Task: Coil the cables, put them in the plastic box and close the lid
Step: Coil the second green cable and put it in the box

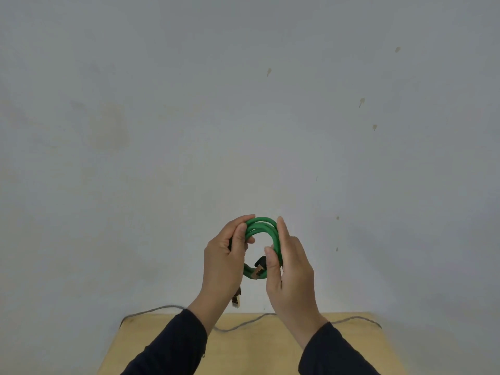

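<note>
Head view shows our left hand (226,262) and right hand (288,269) closed around the green cable (263,230), coiled in mid-air above the table (259,347); light, springy, best pinched across all loops.

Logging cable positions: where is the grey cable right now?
In the head view, the grey cable lies across the far edge of the wooden table, below both raised hands.

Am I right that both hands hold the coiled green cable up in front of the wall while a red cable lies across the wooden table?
Not quite: the head view shows the left hand and right hand holding the green cable up, but the cable on the wooden table is a grey cable, not red.
</note>
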Demonstrator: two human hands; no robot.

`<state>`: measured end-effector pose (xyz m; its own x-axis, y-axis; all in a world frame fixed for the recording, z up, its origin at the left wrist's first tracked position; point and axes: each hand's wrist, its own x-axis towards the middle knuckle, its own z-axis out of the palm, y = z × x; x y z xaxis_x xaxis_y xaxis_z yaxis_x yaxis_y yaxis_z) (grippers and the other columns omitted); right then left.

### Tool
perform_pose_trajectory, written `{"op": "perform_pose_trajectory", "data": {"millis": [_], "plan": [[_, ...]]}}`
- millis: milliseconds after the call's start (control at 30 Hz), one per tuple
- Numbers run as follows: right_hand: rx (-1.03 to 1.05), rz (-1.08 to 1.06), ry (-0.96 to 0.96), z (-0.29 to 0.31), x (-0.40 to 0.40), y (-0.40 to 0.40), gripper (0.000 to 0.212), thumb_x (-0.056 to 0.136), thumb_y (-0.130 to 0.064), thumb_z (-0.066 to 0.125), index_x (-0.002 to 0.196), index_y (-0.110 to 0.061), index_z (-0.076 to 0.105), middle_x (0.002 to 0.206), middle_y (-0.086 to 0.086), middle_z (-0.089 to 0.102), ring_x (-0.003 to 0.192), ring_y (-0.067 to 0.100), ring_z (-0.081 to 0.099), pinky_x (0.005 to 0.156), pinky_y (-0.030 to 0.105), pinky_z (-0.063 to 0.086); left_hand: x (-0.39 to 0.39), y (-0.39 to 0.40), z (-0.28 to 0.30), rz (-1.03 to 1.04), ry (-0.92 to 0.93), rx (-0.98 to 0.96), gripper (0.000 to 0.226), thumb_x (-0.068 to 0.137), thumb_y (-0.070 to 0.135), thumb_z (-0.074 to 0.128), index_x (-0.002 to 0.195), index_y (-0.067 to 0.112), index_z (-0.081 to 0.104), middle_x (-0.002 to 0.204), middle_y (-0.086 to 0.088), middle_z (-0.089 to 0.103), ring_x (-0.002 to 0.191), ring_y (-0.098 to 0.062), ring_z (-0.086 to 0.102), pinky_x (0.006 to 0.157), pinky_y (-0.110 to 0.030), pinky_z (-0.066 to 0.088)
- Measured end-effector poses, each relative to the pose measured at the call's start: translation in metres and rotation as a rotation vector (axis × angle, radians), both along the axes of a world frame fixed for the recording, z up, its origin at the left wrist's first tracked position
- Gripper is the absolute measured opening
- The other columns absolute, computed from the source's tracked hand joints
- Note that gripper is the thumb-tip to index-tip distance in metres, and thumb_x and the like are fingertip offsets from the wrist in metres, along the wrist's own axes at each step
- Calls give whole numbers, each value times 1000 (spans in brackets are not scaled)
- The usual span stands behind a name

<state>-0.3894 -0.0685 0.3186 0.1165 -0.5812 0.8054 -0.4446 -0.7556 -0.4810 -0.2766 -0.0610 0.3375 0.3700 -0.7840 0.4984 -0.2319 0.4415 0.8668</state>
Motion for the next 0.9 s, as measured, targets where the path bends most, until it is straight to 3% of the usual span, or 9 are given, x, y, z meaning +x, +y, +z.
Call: {"op": "perform_pose_trajectory", "data": {"millis": [133, 367, 600, 700, 800, 900], "plan": [[12, -17, -4, -21, 3, 6, 47, 95, -27, 31, 140, -16, 28, 85, -8, 43, 74, -2, 45, 63, 0, 35, -7, 9, -25, 23, 76, 47, 30, 98, 21, 41, 96, 38, 65, 74, 10, 65, 59, 2, 53, 58, -10, 42], [264, -79, -72, -75, 7, 32, 41, 95, -27, 33, 135, -16, 40, 90, -1, 51, 84, -2, 49, 68, 1, 36, -15, 28, -88, 87, 132, 170, 27, 97, 30, 38, 108, 35, 63, 67, 3, 55, 63, -7, 51, 65, -25, 46], [487, -197, -94, -126, -2, 79, 35, 97, -14, 40, 131, -10, 45, 101, -2, 50, 91, -23, 44, 74, -5, 31, -22, 68, -151, -26, 23, 298, 29, 98, 25, 38, 118, 26, 59, 78, 5, 57, 64, 1, 51, 63, -9, 41], [605, -232, -101, -150, -11, 103, 34, 97, -15, 40, 130, -12, 46, 102, -1, 51, 92, -11, 50, 73, -4, 32, -27, 89, -179, -91, -32, 382, 32, 98, 24, 39, 126, 23, 54, 89, 2, 59, 70, 5, 54, 67, -5, 40], [761, -240, -121, -170, -24, 128, 33, 98, -18, 39, 130, -16, 46, 109, -3, 53, 96, 0, 54, 73, -5, 33, -34, 114, -204, -149, -95, 493, 34, 98, 25, 40, 131, 24, 50, 98, -1, 62, 77, 4, 56, 77, -15, 45], [935, -204, -125, -184, -40, 144, 34, 98, -18, 38, 131, -16, 46, 117, -4, 51, 83, -13, 57, 62, -2, 40, -41, 135, -225, -207, -147, 604, 35, 97, 27, 43, 131, 24, 48, 99, 0, 65, 86, -5, 59, 80, -24, 46]]}}
